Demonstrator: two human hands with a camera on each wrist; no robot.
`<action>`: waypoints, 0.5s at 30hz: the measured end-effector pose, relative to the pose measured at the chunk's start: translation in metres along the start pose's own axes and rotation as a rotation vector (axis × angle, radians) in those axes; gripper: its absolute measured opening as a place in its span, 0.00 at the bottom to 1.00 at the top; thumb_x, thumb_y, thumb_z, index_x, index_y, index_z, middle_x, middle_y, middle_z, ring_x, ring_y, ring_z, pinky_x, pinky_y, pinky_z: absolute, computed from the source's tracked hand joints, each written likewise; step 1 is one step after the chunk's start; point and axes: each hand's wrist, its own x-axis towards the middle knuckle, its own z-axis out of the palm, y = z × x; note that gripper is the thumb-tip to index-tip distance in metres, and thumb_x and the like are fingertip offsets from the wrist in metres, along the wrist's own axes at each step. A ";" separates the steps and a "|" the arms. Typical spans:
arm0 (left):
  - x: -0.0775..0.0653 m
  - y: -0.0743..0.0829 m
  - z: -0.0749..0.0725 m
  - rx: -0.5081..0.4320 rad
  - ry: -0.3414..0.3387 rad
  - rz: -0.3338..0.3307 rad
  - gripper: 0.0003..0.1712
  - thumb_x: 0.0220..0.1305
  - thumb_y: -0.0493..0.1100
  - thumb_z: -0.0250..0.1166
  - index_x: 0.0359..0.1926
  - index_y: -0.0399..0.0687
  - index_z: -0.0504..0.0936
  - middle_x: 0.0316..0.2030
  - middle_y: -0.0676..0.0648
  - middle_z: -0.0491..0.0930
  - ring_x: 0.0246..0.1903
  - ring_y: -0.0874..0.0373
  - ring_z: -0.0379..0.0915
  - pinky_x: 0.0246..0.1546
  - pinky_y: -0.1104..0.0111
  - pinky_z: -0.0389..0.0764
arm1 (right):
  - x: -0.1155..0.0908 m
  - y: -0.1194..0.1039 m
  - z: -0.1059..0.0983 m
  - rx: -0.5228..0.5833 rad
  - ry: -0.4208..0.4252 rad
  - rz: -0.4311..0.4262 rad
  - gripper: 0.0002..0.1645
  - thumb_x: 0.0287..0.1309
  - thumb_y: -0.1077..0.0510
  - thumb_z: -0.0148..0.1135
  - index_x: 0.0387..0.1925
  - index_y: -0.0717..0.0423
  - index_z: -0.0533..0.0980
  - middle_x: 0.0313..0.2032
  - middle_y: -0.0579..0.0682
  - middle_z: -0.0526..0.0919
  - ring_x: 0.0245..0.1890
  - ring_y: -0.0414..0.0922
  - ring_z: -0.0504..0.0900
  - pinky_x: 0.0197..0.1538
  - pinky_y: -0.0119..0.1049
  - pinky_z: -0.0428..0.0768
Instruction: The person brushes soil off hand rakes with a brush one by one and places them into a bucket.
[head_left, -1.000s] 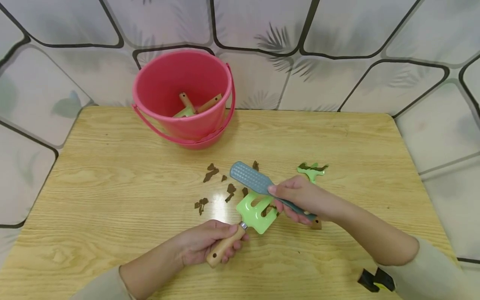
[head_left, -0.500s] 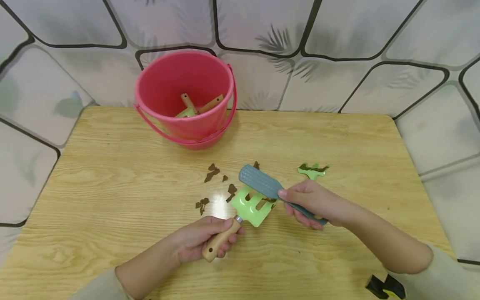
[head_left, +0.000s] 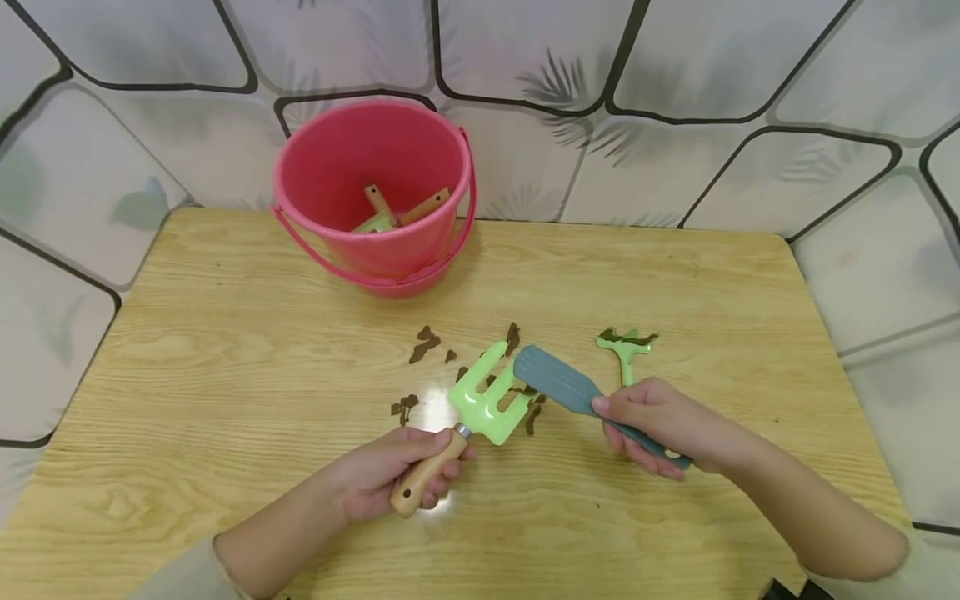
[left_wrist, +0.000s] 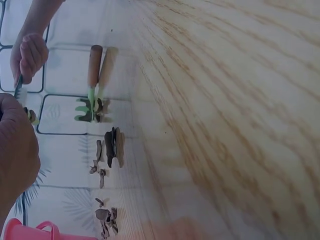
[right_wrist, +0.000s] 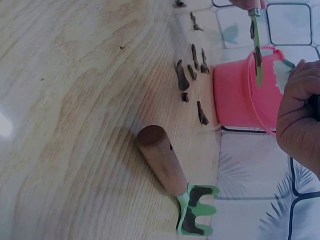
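In the head view my left hand (head_left: 401, 471) grips the wooden handle of a green garden hand fork (head_left: 487, 404), its tines pointing up and away. My right hand (head_left: 660, 425) holds a grey-blue brush (head_left: 558, 379) by its handle. The brush's flat head hangs by the fork's tine tips; whether they touch I cannot tell. Pale bristles show under the brush (right_wrist: 282, 75) in the right wrist view. Brown bits cling to the held fork (right_wrist: 257, 55). A small green rake (head_left: 626, 346) with a wooden handle lies near my right hand, brown matter on its teeth.
A pink bucket (head_left: 375, 258) stands at the back left of the wooden table (head_left: 225, 333), with wooden-handled tools (head_left: 423, 207) inside. Several brown clumps (head_left: 425, 343) lie scattered around mid-table. A patterned wall (head_left: 675, 50) rises behind the table.
My right hand has moved the brush rightward and slightly toward me, along the fork's tines. My left hand has shifted the fork a little to the left. The small rake's neck is now uncovered.
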 end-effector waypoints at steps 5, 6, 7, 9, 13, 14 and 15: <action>-0.003 0.002 0.001 -0.002 -0.027 0.017 0.17 0.70 0.51 0.54 0.45 0.42 0.77 0.28 0.55 0.77 0.25 0.70 0.72 0.25 0.82 0.76 | -0.009 0.005 -0.002 0.015 -0.021 -0.014 0.31 0.74 0.52 0.39 0.24 0.77 0.66 0.09 0.70 0.58 0.04 0.33 0.63 0.02 0.37 0.56; -0.004 0.002 0.000 -0.003 -0.035 0.022 0.17 0.70 0.51 0.53 0.45 0.42 0.77 0.28 0.55 0.77 0.25 0.70 0.72 0.26 0.83 0.76 | -0.011 0.006 -0.003 0.020 -0.027 -0.014 0.31 0.74 0.53 0.38 0.24 0.77 0.66 0.09 0.70 0.58 0.04 0.34 0.63 0.02 0.37 0.55; -0.005 0.002 0.000 -0.004 -0.045 0.031 0.17 0.71 0.50 0.52 0.45 0.42 0.77 0.28 0.55 0.77 0.25 0.70 0.72 0.26 0.83 0.76 | -0.012 0.007 -0.003 0.022 -0.030 -0.013 0.31 0.74 0.53 0.38 0.24 0.78 0.66 0.09 0.70 0.58 0.04 0.34 0.63 0.02 0.37 0.55; -0.006 0.003 0.000 -0.003 -0.067 0.043 0.16 0.71 0.50 0.52 0.45 0.43 0.77 0.28 0.56 0.77 0.25 0.70 0.72 0.26 0.83 0.76 | -0.014 0.010 -0.004 0.032 -0.039 -0.018 0.31 0.74 0.54 0.38 0.24 0.79 0.65 0.09 0.70 0.58 0.04 0.34 0.63 0.01 0.37 0.54; -0.008 0.001 0.000 0.020 -0.110 0.058 0.15 0.72 0.49 0.51 0.44 0.44 0.78 0.28 0.56 0.78 0.26 0.70 0.73 0.27 0.83 0.76 | -0.013 0.015 -0.003 0.057 -0.055 -0.018 0.31 0.74 0.54 0.38 0.25 0.80 0.64 0.09 0.69 0.58 0.04 0.34 0.62 0.01 0.36 0.54; -0.008 0.000 0.001 0.024 -0.115 0.059 0.15 0.72 0.49 0.51 0.44 0.45 0.78 0.28 0.56 0.78 0.26 0.69 0.73 0.27 0.83 0.76 | -0.013 0.016 -0.002 0.063 -0.062 -0.021 0.30 0.74 0.54 0.38 0.25 0.79 0.64 0.09 0.69 0.58 0.04 0.35 0.61 0.01 0.36 0.53; -0.008 0.000 0.001 0.025 -0.121 0.061 0.15 0.72 0.49 0.51 0.44 0.45 0.79 0.28 0.56 0.78 0.26 0.69 0.73 0.27 0.83 0.76 | -0.013 0.017 -0.002 0.070 -0.069 -0.021 0.30 0.74 0.54 0.38 0.25 0.79 0.64 0.09 0.69 0.57 0.04 0.36 0.60 0.01 0.36 0.53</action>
